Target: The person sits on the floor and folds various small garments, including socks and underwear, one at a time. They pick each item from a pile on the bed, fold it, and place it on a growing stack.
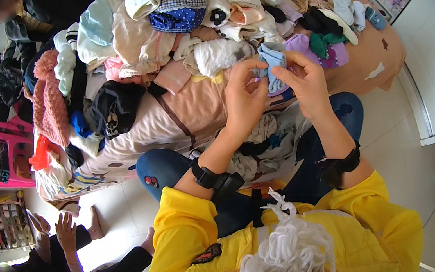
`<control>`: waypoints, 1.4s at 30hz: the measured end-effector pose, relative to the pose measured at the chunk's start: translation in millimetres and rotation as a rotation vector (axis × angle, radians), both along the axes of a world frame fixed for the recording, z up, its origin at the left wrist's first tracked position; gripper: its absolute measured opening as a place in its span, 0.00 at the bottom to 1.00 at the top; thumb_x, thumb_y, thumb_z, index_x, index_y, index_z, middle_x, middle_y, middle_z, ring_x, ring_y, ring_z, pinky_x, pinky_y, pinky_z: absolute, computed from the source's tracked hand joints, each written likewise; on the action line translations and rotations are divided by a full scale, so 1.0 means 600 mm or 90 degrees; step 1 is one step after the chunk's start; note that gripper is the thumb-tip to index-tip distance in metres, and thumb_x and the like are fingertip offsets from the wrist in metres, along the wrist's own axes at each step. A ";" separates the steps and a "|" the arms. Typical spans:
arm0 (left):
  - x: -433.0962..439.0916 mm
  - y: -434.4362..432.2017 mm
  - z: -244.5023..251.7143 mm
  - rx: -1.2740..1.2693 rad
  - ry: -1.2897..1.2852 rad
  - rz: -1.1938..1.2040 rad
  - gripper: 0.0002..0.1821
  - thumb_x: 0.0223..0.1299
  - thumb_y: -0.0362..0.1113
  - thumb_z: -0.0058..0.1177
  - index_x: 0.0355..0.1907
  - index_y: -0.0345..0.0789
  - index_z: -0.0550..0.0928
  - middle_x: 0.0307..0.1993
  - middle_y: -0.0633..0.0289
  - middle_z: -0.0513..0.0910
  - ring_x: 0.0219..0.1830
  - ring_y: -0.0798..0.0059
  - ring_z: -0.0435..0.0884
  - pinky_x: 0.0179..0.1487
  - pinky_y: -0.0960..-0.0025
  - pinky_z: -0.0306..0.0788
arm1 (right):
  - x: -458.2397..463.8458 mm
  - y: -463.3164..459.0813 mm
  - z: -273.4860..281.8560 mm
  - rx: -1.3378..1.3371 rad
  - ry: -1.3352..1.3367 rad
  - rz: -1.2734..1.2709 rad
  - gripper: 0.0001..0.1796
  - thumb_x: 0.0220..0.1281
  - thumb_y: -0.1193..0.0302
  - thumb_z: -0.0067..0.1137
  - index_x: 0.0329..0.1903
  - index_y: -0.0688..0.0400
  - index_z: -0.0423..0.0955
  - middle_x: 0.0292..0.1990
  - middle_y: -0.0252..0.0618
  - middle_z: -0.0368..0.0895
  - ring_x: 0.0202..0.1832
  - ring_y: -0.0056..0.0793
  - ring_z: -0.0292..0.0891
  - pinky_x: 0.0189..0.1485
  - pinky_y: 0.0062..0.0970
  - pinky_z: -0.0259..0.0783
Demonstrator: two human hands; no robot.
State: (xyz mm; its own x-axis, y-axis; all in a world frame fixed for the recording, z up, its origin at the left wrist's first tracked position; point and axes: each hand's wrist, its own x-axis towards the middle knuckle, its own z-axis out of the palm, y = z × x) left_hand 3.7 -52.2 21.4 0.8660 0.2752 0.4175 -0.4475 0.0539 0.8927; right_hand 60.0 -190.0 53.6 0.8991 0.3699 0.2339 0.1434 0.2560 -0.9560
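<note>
A light blue sock (pixel 272 61), bunched and partly folded, is held between both hands above the near edge of the bed. My left hand (pixel 246 95) pinches its left side with thumb and fingers. On the other side my right hand (pixel 303 79) grips it, the thumb lying on the fabric. Just behind are a white fluffy garment (pixel 215 56) and a purple cloth (pixel 300 44). A green cloth (pixel 326 42) lies farther right on the bed. Below the hands, between the knees, a clear plastic bag (pixel 284 155) holds mixed clothing.
The bed (pixel 199 100) bears heaped clothes, a black cap (pixel 117 107) and several socks (pixel 343 7). A pink plastic stool (pixel 7 156) stands at the left. One person (pixel 69 249) sits at the lower left; another (pixel 52 10) is at the upper left. A white cabinet door (pixel 431 59) is at the right.
</note>
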 end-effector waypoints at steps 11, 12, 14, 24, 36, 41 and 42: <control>-0.011 -0.012 0.007 -0.117 0.064 -0.067 0.21 0.69 0.29 0.50 0.63 0.30 0.69 0.53 0.59 0.76 0.50 0.77 0.78 0.45 0.77 0.78 | -0.003 0.000 -0.004 -0.071 -0.152 -0.042 0.09 0.59 0.79 0.62 0.41 0.71 0.78 0.47 0.38 0.77 0.44 0.22 0.76 0.46 0.20 0.74; -0.012 -0.014 0.008 -0.110 0.046 -0.062 0.22 0.69 0.29 0.49 0.64 0.31 0.68 0.55 0.58 0.75 0.51 0.77 0.77 0.48 0.76 0.79 | -0.003 -0.001 -0.006 -0.075 -0.135 -0.040 0.09 0.59 0.79 0.62 0.41 0.71 0.78 0.46 0.38 0.77 0.43 0.22 0.77 0.46 0.20 0.74; -0.010 -0.015 0.006 -0.049 -0.010 -0.034 0.24 0.67 0.28 0.51 0.65 0.32 0.67 0.54 0.60 0.75 0.46 0.78 0.79 0.41 0.79 0.78 | -0.004 -0.002 -0.011 -0.084 -0.107 -0.043 0.08 0.59 0.79 0.62 0.40 0.71 0.78 0.44 0.37 0.78 0.40 0.21 0.77 0.45 0.20 0.74; 0.009 0.007 -0.015 0.127 -0.012 0.134 0.17 0.61 0.18 0.42 0.46 0.34 0.82 0.44 0.61 0.79 0.37 0.81 0.77 0.37 0.81 0.69 | -0.023 -0.008 -0.009 -0.044 0.013 0.157 0.05 0.65 0.75 0.58 0.39 0.64 0.75 0.34 0.30 0.78 0.35 0.11 0.70 0.38 0.14 0.65; -0.001 0.016 -0.048 -0.274 0.190 -0.328 0.09 0.65 0.29 0.43 0.41 0.30 0.79 0.35 0.63 0.81 0.33 0.84 0.76 0.35 0.77 0.71 | -0.031 -0.009 -0.034 0.051 0.000 0.025 0.07 0.70 0.69 0.52 0.38 0.59 0.72 0.28 0.23 0.69 0.31 0.10 0.63 0.34 0.15 0.60; -0.023 0.022 -0.040 -0.319 0.289 -0.586 0.18 0.63 0.34 0.48 0.53 0.28 0.76 0.47 0.62 0.80 0.48 0.77 0.78 0.49 0.74 0.72 | -0.005 -0.011 -0.047 -0.052 0.156 0.215 0.07 0.69 0.69 0.51 0.38 0.58 0.75 0.33 0.25 0.75 0.36 0.13 0.69 0.40 0.17 0.66; -0.022 0.024 -0.036 -0.352 0.273 -0.553 0.22 0.65 0.36 0.48 0.60 0.28 0.71 0.53 0.60 0.77 0.55 0.73 0.76 0.56 0.72 0.70 | -0.002 -0.015 -0.050 -0.001 0.147 0.203 0.09 0.69 0.66 0.51 0.39 0.58 0.75 0.34 0.26 0.75 0.37 0.14 0.70 0.41 0.17 0.67</control>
State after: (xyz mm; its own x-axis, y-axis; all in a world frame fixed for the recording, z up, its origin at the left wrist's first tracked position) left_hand -9.3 -38.0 -0.1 0.8975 -0.4387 0.0453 0.2750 0.6370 0.7202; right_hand 58.8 -198.7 23.8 0.7682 0.6390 0.0377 -0.1621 0.2512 -0.9543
